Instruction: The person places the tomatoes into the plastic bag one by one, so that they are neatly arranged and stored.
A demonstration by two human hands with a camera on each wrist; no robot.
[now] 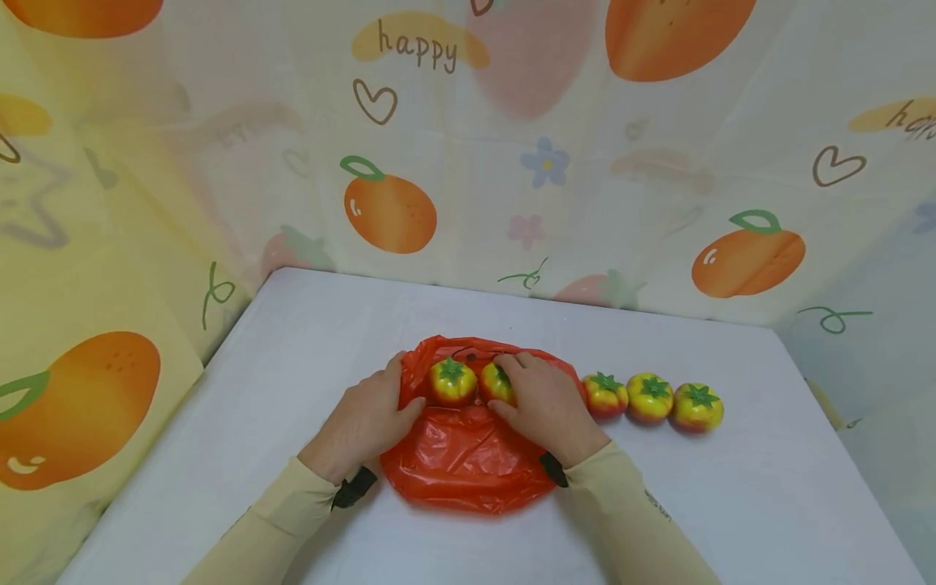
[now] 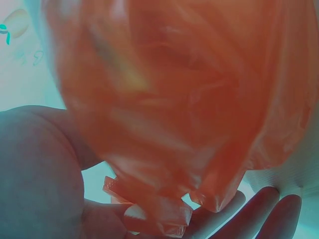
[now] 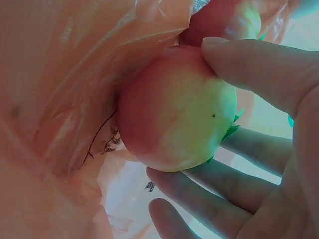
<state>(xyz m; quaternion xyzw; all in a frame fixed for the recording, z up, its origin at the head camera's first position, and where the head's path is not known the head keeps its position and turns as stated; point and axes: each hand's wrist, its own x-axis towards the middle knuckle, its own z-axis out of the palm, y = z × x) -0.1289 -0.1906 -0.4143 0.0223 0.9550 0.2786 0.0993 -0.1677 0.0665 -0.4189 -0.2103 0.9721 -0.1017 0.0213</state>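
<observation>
A red plastic bag (image 1: 471,467) lies with its mouth spread between both hands. At its left edge my left hand (image 1: 366,422) pinches the film, and the left wrist view shows crumpled bag between thumb and fingers. My right hand (image 1: 548,406) grips a round yellow-and-red fruit (image 3: 174,109) with a green star-shaped leaf cap, thumb on one side and fingers on the other. That fruit is at the bag's mouth. A matching fruit (image 1: 452,382) sits in the opening, close to the left thumb.
Right of the bag, three more such fruits, a near one (image 1: 605,396), a middle one (image 1: 649,398) and an outer one (image 1: 698,408), stand in a row on the white table (image 1: 731,496). Behind it hangs a fruit-printed curtain (image 1: 453,146).
</observation>
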